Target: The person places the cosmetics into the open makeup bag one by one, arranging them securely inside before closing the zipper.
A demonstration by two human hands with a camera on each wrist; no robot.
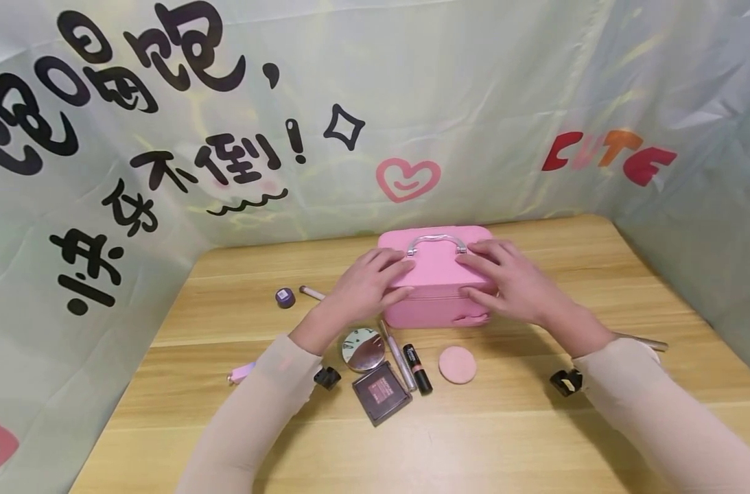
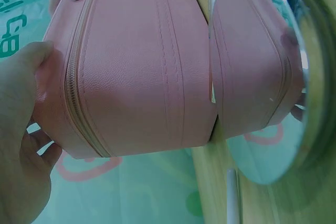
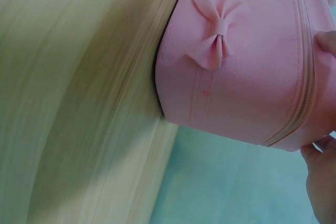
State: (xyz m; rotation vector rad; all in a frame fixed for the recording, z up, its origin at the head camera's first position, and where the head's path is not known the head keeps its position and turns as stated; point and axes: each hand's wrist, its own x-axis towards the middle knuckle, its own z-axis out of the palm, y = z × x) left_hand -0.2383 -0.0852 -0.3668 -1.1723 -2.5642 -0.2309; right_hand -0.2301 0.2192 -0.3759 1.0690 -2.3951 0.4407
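Observation:
A pink cosmetic case (image 1: 436, 310) with a silver handle (image 1: 437, 239) on its lid stands upright on the wooden table, its lid down. My left hand (image 1: 367, 283) holds the lid at its left side, thumb on the front face and fingers over the top. Opposite it, my right hand (image 1: 512, 280) holds the right side the same way. A zipper (image 2: 73, 87) runs around the case below the lid, its two edges together in both wrist views. On the front sits a pink bow (image 3: 219, 27).
Close before the case lie a round mirror (image 1: 363, 350), a dark square compact (image 1: 381, 394), a slim silver tube (image 1: 401, 360), a lipstick (image 1: 417, 369) and a pink puff (image 1: 458, 364). A purple jar (image 1: 285, 297) and a brush (image 1: 311, 293) lie left, near a pink item (image 1: 241, 373).

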